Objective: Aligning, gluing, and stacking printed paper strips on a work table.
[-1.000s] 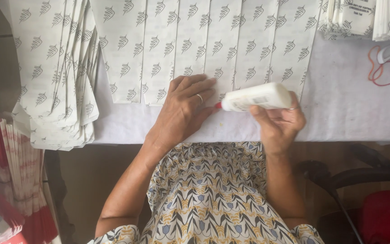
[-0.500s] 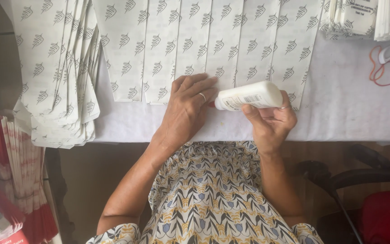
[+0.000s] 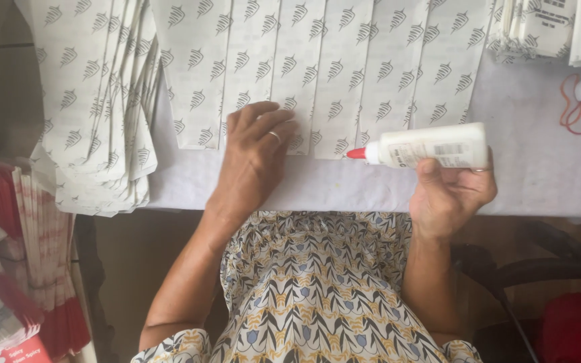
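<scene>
Left hand point(image 3: 257, 144) flat, fingers together, pinning white leaf-printed paper sheets point(image 3: 317, 74) near the table's point(image 3: 539, 175) front edge; right hand point(image 3: 448, 191) clamped on white red-tipped glue bottle point(image 3: 428, 146). An over-hard squeeze could blob glue.

Small paper-bag workshop: printed paper sheets point(image 3: 344, 74) in stacks across a cloth-covered table point(image 3: 539, 168).

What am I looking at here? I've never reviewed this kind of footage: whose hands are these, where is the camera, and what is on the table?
The camera sits on a person's head and looks down at their own two bare hands. The left hand presses flat on a row of overlapping white printed paper sheets spread on a white table. The right hand holds a white glue bottle on its side, red tip toward the sheets. A further stack of sheets lies on the left.
</scene>
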